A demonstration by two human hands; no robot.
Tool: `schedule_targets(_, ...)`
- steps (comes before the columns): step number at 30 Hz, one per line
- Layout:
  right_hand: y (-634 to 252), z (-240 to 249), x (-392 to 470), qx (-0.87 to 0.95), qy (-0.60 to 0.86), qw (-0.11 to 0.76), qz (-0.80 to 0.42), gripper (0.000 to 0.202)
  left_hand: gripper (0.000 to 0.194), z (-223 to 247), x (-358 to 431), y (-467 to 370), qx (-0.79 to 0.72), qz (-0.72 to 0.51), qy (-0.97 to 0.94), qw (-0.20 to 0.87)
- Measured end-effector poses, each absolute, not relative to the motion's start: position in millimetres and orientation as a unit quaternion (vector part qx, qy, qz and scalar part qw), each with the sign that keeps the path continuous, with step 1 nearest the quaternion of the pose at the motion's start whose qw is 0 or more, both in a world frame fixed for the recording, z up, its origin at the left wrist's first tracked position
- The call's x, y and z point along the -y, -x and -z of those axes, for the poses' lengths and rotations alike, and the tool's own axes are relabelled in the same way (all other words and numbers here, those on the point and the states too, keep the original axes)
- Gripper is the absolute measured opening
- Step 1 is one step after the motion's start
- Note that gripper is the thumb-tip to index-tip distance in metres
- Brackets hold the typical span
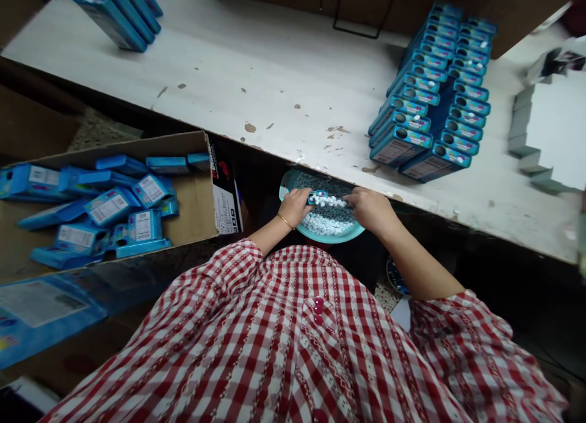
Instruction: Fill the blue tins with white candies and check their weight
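Note:
A turquoise basin point(345, 235) full of small white pellets point(325, 223) sits at my lap, under the table's front edge. Over it, my left hand point(295, 205) is closed around a small blue box point(315, 197) with its end toward the right. My right hand point(368, 209) is closed at the basin's right side, its fingertips pinched. Between the two hands runs a raised line of white pellets reaching the box's end; whatever carries them is too small and blurred to make out.
The white table point(256, 75) has chipped paint. Two rows of upright blue boxes point(439, 93) stand on its right, beside white stacked pieces point(553, 124). More blue boxes point(119, 14) stand far left. A cardboard carton point(192, 197) at my left holds loose blue boxes point(110, 206).

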State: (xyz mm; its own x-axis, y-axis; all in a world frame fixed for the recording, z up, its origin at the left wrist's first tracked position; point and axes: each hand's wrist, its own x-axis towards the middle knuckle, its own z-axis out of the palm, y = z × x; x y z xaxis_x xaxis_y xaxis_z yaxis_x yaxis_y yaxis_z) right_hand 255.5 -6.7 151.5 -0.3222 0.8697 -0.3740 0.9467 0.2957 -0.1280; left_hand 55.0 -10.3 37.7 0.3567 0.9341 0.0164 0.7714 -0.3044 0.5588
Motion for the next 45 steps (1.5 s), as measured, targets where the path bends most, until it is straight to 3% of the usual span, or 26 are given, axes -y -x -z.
schedule_targets(3,-231.1,-173.9,9.6,-0.811,-0.542,0.197,0.099,0.032,0.033,-38.3,11.9,-56.8,-0.542,-0.161,-0.789,0.239)
schedule_targets(8,-229.8,-191.3,15.2,-0.813,-0.544,0.189,0.08,0.031,0.033,-37.0,13.6,-47.0,-0.544,-0.192,-0.781,0.239)
schedule_targets(11,-256.0,-188.4,20.3,-0.807,-0.575,0.113,0.077,0.035,0.031,-44.3,17.0,-36.4,-0.546,-0.226,-0.771,0.235)
schedule_targets(18,-329.4,-146.8,48.0,-0.736,-0.644,-0.181,0.103,0.032,0.037,-114.1,5.1,-31.3,-0.512,-0.373,-0.744,0.212)
schedule_targets(23,-347.0,-112.9,74.4,-0.673,-0.67,-0.272,0.154,0.028,0.04,-140.7,-35.8,-78.4,-0.447,-0.393,-0.755,0.276)
schedule_targets(28,-351.2,-99.5,92.0,-0.634,-0.694,-0.288,0.181,0.029,0.041,-121.7,-70.9,-155.5,-0.371,-0.375,-0.777,0.343)
schedule_targets(34,-353.2,-83.3,110.6,-0.605,-0.703,-0.283,0.242,0.03,0.047,-108.9,-95.8,-199.4,-0.416,-0.369,-0.773,0.306)
schedule_targets(45,-346.7,-60.1,110.0,-0.603,-0.685,-0.275,0.301,0.034,0.044,-103.8,-137.9,-113.3,-0.486,-0.372,-0.748,0.257)
